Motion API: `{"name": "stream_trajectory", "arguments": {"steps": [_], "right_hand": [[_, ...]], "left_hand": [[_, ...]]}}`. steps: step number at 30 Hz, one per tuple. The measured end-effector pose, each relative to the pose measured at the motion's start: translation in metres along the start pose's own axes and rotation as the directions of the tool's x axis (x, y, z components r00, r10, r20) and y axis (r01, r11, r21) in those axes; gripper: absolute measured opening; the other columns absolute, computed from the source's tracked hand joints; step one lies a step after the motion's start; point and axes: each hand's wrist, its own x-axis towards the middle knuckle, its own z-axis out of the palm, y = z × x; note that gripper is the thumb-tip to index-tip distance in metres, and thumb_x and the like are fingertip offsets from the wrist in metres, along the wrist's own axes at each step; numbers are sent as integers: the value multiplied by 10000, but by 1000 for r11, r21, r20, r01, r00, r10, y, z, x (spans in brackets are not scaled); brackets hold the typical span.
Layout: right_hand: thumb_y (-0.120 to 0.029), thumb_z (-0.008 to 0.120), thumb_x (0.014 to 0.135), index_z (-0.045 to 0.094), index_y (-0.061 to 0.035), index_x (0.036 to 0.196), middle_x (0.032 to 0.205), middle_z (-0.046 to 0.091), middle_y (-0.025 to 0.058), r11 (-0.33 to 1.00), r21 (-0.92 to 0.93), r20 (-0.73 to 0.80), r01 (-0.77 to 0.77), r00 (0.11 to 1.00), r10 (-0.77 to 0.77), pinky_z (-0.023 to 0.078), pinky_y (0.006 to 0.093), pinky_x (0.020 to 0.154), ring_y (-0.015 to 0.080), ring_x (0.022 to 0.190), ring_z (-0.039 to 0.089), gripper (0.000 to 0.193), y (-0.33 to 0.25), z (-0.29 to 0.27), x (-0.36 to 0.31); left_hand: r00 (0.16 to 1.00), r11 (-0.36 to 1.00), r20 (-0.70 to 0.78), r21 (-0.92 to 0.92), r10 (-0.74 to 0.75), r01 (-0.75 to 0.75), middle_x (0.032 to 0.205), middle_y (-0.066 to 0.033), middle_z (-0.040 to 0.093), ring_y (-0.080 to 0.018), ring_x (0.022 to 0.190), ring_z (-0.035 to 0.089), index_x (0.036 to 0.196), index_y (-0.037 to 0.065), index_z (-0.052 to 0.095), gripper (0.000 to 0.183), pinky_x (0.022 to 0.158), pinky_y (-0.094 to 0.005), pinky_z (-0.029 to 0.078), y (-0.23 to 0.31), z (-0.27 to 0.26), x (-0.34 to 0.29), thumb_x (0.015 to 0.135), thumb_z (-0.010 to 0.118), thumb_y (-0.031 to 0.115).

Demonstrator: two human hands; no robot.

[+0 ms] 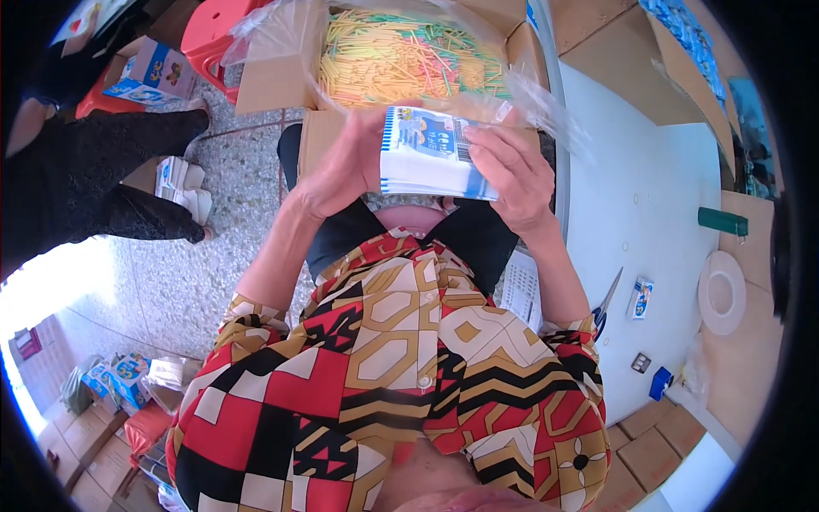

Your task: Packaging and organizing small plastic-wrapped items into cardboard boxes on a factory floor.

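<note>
A stack of flat blue-and-white printed packets (431, 166) is held up in front of my lap. My left hand (348, 160) presses against the stack's left end, its thumb side toward the far edge. Around the right end curl the fingers of my right hand (514, 175), over the printed top packet. Just beyond, an open cardboard box (266, 84) lined with clear plastic holds many thin yellow, green and pink sticks (375, 60). The undersides of both grips are hidden.
The white table (597, 205) at my right bears scissors (607, 303), a small packet (641, 297) and a blue block (660, 383). A carton of blue packets (687, 34) stands far right. At left are a person's dark trousers (111, 171) and a red stool (207, 38).
</note>
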Motion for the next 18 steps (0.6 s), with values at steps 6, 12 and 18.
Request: {"name": "stream_trajectory", "arguments": {"steps": [6, 12, 18], "right_hand": [[-54, 678, 686, 567, -100, 917, 999, 630, 56, 979, -119, -23, 163, 986, -167, 501, 276, 737, 216, 887, 601, 260, 0, 4, -9], [2, 683, 684, 543, -63, 910, 980, 640, 92, 970, -7, 33, 245, 969, -244, 527, 322, 734, 247, 895, 607, 274, -10, 1, -5], [-47, 677, 696, 542, -73, 915, 1002, 634, 102, 964, 61, 70, 258, 962, -262, 521, 329, 759, 259, 922, 608, 259, -10, -3, -6]], "left_hand": [[934, 857, 133, -372, -332, 357, 1237, -109, 512, -205, 1100, 535, 1329, 39, 333, 719, 871, -335, 481, -5, -15, 7, 877, 336, 599], [837, 771, 243, -325, -491, 547, 1193, -112, 551, -202, 1076, 551, 1253, -3, 442, 610, 923, -342, 440, -15, -43, 18, 887, 460, 484], [728, 794, 376, 37, -573, 606, 1110, -99, 595, -155, 970, 598, 1200, -37, 474, 508, 867, -276, 469, -2, -29, 18, 814, 641, 249]]}}
